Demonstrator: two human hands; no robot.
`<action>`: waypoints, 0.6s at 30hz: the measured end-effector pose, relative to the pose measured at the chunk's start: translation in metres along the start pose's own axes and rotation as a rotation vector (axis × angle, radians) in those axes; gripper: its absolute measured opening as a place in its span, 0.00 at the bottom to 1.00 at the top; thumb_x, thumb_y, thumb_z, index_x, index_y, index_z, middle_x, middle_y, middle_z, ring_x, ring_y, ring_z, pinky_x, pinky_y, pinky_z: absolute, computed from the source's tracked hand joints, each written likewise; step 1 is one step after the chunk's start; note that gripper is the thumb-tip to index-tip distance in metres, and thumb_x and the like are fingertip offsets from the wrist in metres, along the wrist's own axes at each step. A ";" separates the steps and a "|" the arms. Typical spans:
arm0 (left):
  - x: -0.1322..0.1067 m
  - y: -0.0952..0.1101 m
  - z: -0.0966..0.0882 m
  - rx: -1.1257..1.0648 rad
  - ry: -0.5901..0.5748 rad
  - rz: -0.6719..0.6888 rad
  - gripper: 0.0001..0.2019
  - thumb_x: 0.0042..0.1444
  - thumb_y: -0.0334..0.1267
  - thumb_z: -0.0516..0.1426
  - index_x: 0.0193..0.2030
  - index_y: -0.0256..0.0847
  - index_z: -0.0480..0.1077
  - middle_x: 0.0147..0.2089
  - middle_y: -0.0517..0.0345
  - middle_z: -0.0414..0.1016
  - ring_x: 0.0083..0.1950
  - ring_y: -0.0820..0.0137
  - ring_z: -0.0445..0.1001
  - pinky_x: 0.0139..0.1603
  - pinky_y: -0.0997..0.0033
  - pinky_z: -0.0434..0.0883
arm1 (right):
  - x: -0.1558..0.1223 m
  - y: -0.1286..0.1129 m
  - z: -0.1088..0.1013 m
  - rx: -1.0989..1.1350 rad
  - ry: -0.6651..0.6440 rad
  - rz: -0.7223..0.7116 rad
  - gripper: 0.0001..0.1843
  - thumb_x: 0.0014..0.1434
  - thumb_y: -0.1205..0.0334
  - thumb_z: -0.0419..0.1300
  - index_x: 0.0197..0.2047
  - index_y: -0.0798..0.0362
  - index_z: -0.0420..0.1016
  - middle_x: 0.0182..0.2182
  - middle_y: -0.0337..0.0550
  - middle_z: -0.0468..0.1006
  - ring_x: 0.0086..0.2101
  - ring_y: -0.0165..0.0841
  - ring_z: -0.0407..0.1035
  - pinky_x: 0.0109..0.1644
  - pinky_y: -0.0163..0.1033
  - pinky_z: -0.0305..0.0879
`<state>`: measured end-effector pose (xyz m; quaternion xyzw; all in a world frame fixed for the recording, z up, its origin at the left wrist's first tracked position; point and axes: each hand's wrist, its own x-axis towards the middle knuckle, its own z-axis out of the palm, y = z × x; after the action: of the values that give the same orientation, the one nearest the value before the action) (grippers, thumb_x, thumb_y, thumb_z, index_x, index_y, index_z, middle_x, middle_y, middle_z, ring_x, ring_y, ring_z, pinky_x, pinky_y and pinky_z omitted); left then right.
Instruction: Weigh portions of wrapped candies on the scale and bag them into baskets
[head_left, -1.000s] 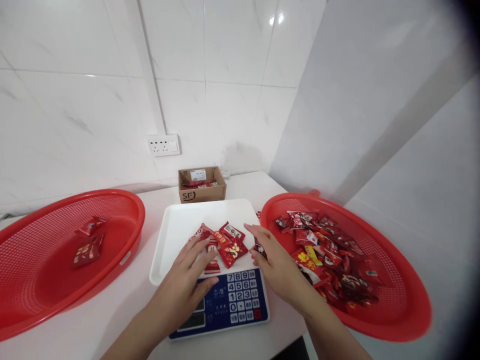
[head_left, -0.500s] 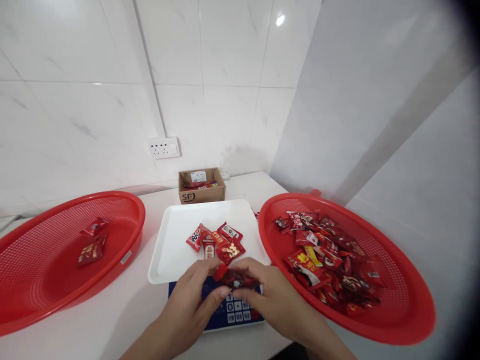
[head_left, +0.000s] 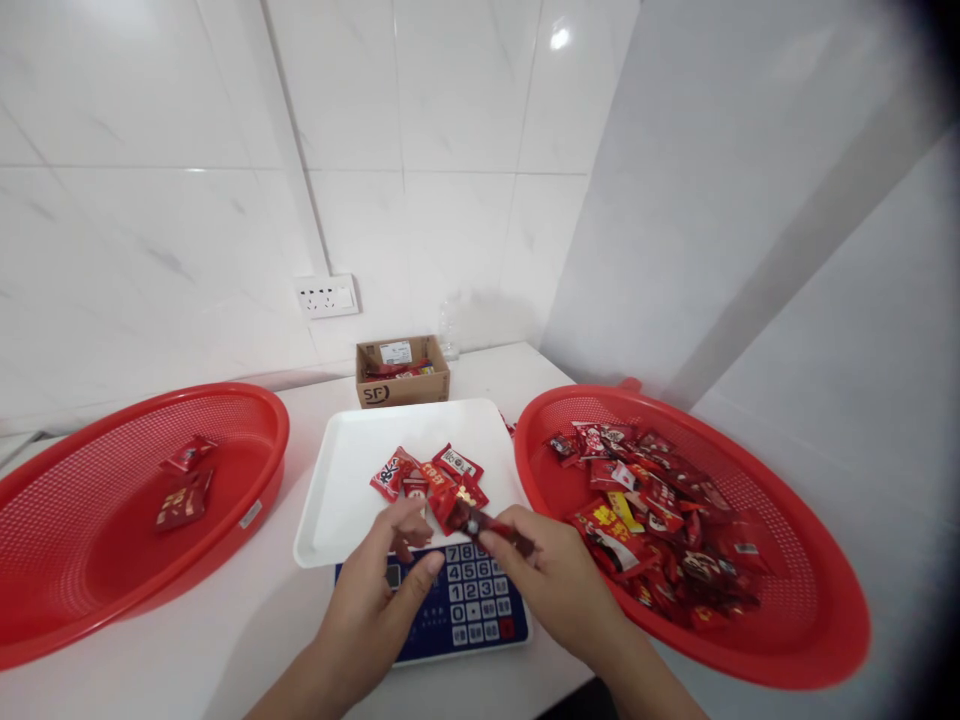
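My right hand (head_left: pixel 551 570) pinches a dark red snack packet (head_left: pixel 495 528) between thumb and fingers, over the front edge of a white tray (head_left: pixel 345 470). My left hand (head_left: pixel 386 570) is beside the tray's front edge, thumb and fingers apart, with nothing in it. On the tray lie several small red snack packets (head_left: pixel 395 472) in a loose heap, partly covered by the held one. The tray sits on a weighing scale (head_left: pixel 480 610) whose blue keypad shows between my hands.
To the right, a red plastic basket (head_left: pixel 817 560) holds a heap of red packets (head_left: pixel 660 500). Another red basket (head_left: pixel 75 560) at left has a few packets (head_left: pixel 184 500). Behind the tray stands a cardboard box (head_left: pixel 405 390) with packets inside, near a clear bottle (head_left: pixel 448 330).
Both hands were together on the packet; my left hand has let go and opened. My right hand keeps the packet, now lower over the tray's heap, and more of the keypad shows.
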<state>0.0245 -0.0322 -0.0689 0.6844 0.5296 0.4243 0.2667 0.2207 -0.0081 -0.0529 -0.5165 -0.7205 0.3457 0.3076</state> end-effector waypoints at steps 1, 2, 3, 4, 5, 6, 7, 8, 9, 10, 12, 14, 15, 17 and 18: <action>0.000 -0.003 0.000 -0.012 0.032 -0.013 0.18 0.60 0.42 0.52 0.56 0.46 0.58 0.43 0.55 0.73 0.39 0.68 0.73 0.36 0.69 0.73 | 0.002 0.002 0.000 -0.045 0.078 0.017 0.14 0.61 0.54 0.51 0.28 0.52 0.68 0.24 0.38 0.72 0.26 0.31 0.66 0.30 0.34 0.57; -0.001 -0.004 0.000 -0.020 0.052 -0.021 0.19 0.60 0.42 0.52 0.57 0.47 0.57 0.44 0.55 0.73 0.39 0.69 0.73 0.37 0.68 0.73 | 0.005 0.004 0.000 -0.094 0.149 0.035 0.13 0.61 0.54 0.51 0.28 0.52 0.68 0.24 0.39 0.73 0.26 0.32 0.67 0.30 0.35 0.58; 0.000 -0.005 -0.001 -0.025 0.062 -0.025 0.19 0.60 0.42 0.52 0.57 0.48 0.56 0.44 0.55 0.72 0.40 0.69 0.73 0.38 0.68 0.73 | 0.007 0.007 0.000 -0.144 0.208 0.050 0.13 0.60 0.54 0.52 0.29 0.52 0.68 0.25 0.39 0.74 0.27 0.33 0.68 0.32 0.36 0.59; 0.000 -0.005 -0.002 -0.025 0.065 -0.031 0.19 0.60 0.43 0.52 0.58 0.48 0.56 0.44 0.55 0.72 0.40 0.69 0.73 0.38 0.68 0.74 | 0.010 0.009 0.001 -0.189 0.250 0.059 0.11 0.60 0.55 0.52 0.29 0.51 0.67 0.26 0.40 0.75 0.28 0.34 0.69 0.33 0.36 0.60; 0.001 -0.005 -0.003 -0.024 0.066 -0.044 0.19 0.60 0.43 0.52 0.57 0.48 0.57 0.45 0.54 0.72 0.40 0.69 0.73 0.36 0.68 0.74 | 0.013 0.011 0.001 -0.235 0.279 0.071 0.10 0.60 0.57 0.53 0.30 0.51 0.67 0.27 0.41 0.75 0.29 0.35 0.70 0.34 0.37 0.60; 0.001 -0.005 -0.003 -0.023 0.063 -0.061 0.19 0.60 0.43 0.52 0.57 0.47 0.57 0.46 0.53 0.72 0.40 0.69 0.73 0.33 0.70 0.74 | 0.016 0.013 0.002 -0.282 0.296 0.083 0.08 0.60 0.58 0.53 0.30 0.51 0.67 0.28 0.42 0.75 0.30 0.36 0.70 0.34 0.38 0.61; 0.001 -0.004 -0.004 -0.022 0.057 -0.082 0.19 0.60 0.43 0.52 0.57 0.47 0.57 0.46 0.52 0.72 0.41 0.68 0.73 0.30 0.72 0.73 | 0.019 0.014 0.003 -0.329 0.299 0.097 0.07 0.59 0.60 0.53 0.30 0.52 0.67 0.29 0.43 0.75 0.31 0.37 0.71 0.35 0.39 0.62; 0.001 -0.004 -0.004 -0.018 0.048 -0.101 0.19 0.59 0.44 0.52 0.57 0.46 0.58 0.48 0.51 0.72 0.43 0.67 0.73 0.27 0.74 0.72 | 0.021 0.014 0.004 -0.368 0.291 0.107 0.06 0.59 0.62 0.53 0.31 0.52 0.67 0.31 0.44 0.76 0.31 0.37 0.71 0.35 0.40 0.62; 0.001 -0.004 -0.004 -0.010 0.041 -0.117 0.19 0.59 0.44 0.52 0.57 0.46 0.58 0.49 0.50 0.71 0.44 0.65 0.73 0.24 0.75 0.72 | 0.022 0.015 0.005 -0.391 0.276 0.107 0.05 0.59 0.64 0.53 0.32 0.52 0.67 0.33 0.44 0.75 0.33 0.38 0.71 0.36 0.40 0.63; 0.000 -0.004 -0.004 0.006 0.042 -0.124 0.20 0.60 0.44 0.52 0.57 0.45 0.58 0.50 0.49 0.71 0.46 0.64 0.72 0.22 0.76 0.71 | 0.023 0.014 0.007 -0.392 0.255 0.096 0.04 0.59 0.66 0.53 0.33 0.52 0.68 0.35 0.45 0.75 0.34 0.38 0.71 0.37 0.41 0.65; 0.000 -0.007 -0.005 0.072 0.053 -0.088 0.19 0.60 0.44 0.52 0.57 0.45 0.59 0.52 0.48 0.70 0.48 0.62 0.72 0.22 0.75 0.71 | 0.023 0.014 0.009 -0.345 0.200 0.040 0.05 0.59 0.67 0.54 0.38 0.53 0.70 0.39 0.46 0.75 0.39 0.38 0.71 0.41 0.41 0.67; 0.001 -0.011 -0.007 0.184 0.074 0.023 0.17 0.60 0.42 0.52 0.55 0.45 0.61 0.52 0.49 0.70 0.51 0.61 0.71 0.32 0.68 0.76 | 0.022 0.014 0.012 -0.301 0.155 -0.016 0.08 0.58 0.67 0.55 0.42 0.54 0.70 0.42 0.47 0.75 0.44 0.39 0.70 0.47 0.43 0.67; 0.003 -0.014 -0.008 0.247 0.081 0.093 0.16 0.60 0.41 0.52 0.55 0.46 0.61 0.53 0.49 0.70 0.53 0.60 0.70 0.40 0.63 0.76 | 0.022 0.014 0.013 -0.301 0.137 -0.031 0.10 0.59 0.68 0.55 0.44 0.55 0.71 0.44 0.49 0.75 0.46 0.39 0.69 0.50 0.44 0.66; 0.009 -0.020 -0.010 0.361 0.079 0.202 0.17 0.60 0.39 0.52 0.57 0.46 0.60 0.57 0.49 0.67 0.60 0.58 0.64 0.55 0.52 0.69 | 0.023 0.014 0.016 -0.336 0.109 -0.045 0.14 0.59 0.69 0.54 0.48 0.58 0.71 0.49 0.53 0.73 0.50 0.42 0.67 0.55 0.48 0.64; 0.012 -0.023 -0.011 0.406 0.064 0.225 0.18 0.61 0.38 0.51 0.58 0.46 0.59 0.60 0.49 0.64 0.64 0.56 0.60 0.58 0.49 0.66 | 0.023 0.014 0.018 -0.353 0.093 -0.052 0.15 0.59 0.69 0.54 0.50 0.59 0.71 0.51 0.54 0.72 0.52 0.43 0.65 0.57 0.49 0.62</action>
<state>0.0050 -0.0150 -0.0787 0.7648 0.5327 0.3576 0.0580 0.2076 0.0140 -0.0723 -0.5589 -0.7681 0.1817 0.2540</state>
